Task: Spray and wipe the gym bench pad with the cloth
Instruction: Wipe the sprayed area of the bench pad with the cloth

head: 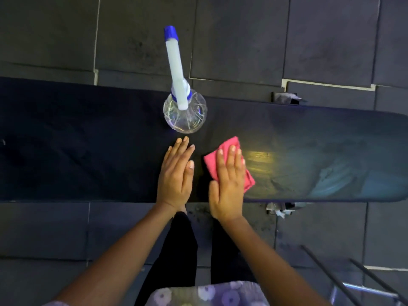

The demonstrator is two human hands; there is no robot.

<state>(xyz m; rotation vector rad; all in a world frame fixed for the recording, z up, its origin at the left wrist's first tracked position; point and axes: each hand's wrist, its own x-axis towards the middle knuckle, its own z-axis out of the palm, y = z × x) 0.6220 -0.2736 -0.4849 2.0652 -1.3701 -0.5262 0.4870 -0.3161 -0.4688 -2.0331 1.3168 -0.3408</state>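
Observation:
A long black gym bench pad [88,155] runs left to right across the view. A clear spray bottle [185,111] with a white and blue sprayer head stands upright on the pad's far side. My right hand [227,184] lies flat, palm down, on a folded pink cloth [213,161] and presses it onto the pad. My left hand [176,175] rests flat on the pad just left of the cloth, fingers together and pointing at the bottle, holding nothing. The pad to the right of the cloth shows wet, shiny streaks [331,173].
Dark rubber floor tiles [242,40] surround the bench. Bench frame feet [284,98] show at the far and near edges on the right. Thin metal bars [353,281] stand at the lower right. My legs are close against the bench's near edge.

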